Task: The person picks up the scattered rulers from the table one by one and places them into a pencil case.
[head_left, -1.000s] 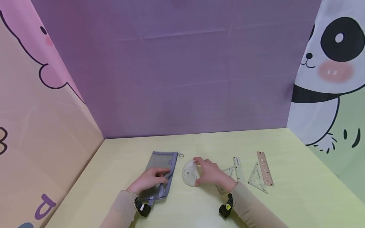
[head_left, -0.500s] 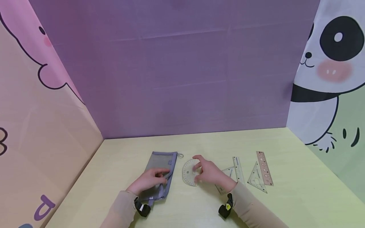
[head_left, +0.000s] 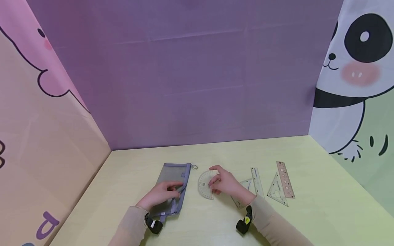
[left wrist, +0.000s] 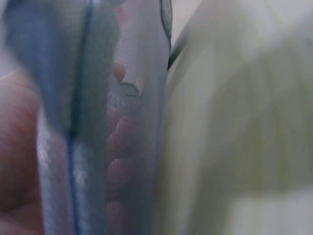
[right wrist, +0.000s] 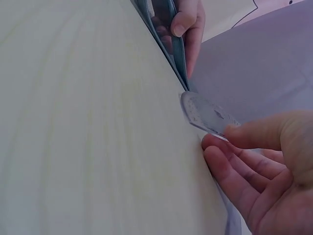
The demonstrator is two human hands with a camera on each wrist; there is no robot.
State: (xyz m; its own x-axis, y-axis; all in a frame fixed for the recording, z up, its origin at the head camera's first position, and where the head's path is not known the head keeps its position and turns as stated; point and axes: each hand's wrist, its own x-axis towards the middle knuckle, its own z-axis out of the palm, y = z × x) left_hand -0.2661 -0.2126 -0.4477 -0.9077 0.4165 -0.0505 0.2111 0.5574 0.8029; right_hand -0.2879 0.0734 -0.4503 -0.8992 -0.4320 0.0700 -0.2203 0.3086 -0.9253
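Note:
A grey mesh zip pouch (head_left: 164,174) with purple edging lies left of the middle of the table. My left hand (head_left: 160,194) grips its upper layer by the zipped edge; in the right wrist view the thumb is outside and the fingers show through the mesh. In that view the pouch's mouth (right wrist: 159,34) gapes. My right hand (head_left: 226,182) pinches a clear protractor (head_left: 204,184) by its straight side, thumb against fingers. Its curved edge points at the pouch, a short gap away in the head view. The left wrist view is mostly blurred mesh (left wrist: 142,147).
Right of the right hand lie a clear set square (head_left: 247,184), partly under the forearm, and a clear ruler (head_left: 257,181). Farther right are another clear set square (head_left: 277,193) and a pink ruler (head_left: 285,179). A purple cloth wall (head_left: 197,85) stands behind the table.
My right hand has shifted its grip on the protractor from its two corners to a pinch on the straight side. The left hand and pouch stay in place.

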